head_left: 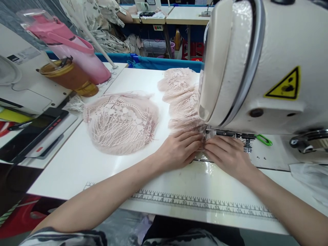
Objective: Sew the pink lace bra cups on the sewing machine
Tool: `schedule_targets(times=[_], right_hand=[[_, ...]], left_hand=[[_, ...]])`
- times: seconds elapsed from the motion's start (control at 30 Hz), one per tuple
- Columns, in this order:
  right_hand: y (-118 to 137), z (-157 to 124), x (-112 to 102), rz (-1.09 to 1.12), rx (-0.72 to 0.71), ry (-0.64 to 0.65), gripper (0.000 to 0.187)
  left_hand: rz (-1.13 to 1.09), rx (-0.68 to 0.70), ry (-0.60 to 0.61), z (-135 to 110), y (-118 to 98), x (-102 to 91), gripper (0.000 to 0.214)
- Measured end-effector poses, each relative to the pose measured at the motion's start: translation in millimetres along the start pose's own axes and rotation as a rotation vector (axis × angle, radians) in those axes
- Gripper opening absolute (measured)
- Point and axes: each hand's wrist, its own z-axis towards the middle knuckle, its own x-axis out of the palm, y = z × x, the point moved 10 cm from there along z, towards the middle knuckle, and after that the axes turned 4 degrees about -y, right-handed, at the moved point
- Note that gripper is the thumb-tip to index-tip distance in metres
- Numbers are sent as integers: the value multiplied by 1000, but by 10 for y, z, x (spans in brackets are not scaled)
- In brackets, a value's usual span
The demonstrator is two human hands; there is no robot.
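Observation:
Pale pink lace fabric [183,99] runs in ruffled folds along the left side of the sewing machine [238,68], its near end lying under the needle area. My left hand [180,148] is closed on that end, fingers pressed together at the presser foot. From the other side my right hand [228,153] pinches the same fabric, its fingertips close to the left hand's. The machine head partly hides the needle and the fabric beneath it. Further left, a separate rounded lace piece [123,123] lies flat on the white table [102,174].
A pink bottle [74,48] and an amber cup [69,77] stand at the back left near a black control panel [33,133]. A green thread snip [263,140] lies right of the needle. A printed ruler [194,201] edges the table. Another person [102,20] sits behind.

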Motion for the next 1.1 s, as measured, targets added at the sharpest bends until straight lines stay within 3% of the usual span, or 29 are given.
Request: schedule_targets(times=[0.27, 0.47, 0.87, 1.1], right_hand=[[-97, -10, -33, 70, 75, -32, 10], [-68, -49, 10, 79, 51, -8, 7], [-20, -22, -57, 49, -9, -60, 8], [-69, -46, -58, 71, 28, -62, 8]], left_hand=[[81, 152, -88, 17, -147, -136, 8], [72, 156, -140, 13, -156, -218, 9], [53, 148, -121, 5, -122, -182, 7], [89, 118, -107, 16, -80, -136, 9]])
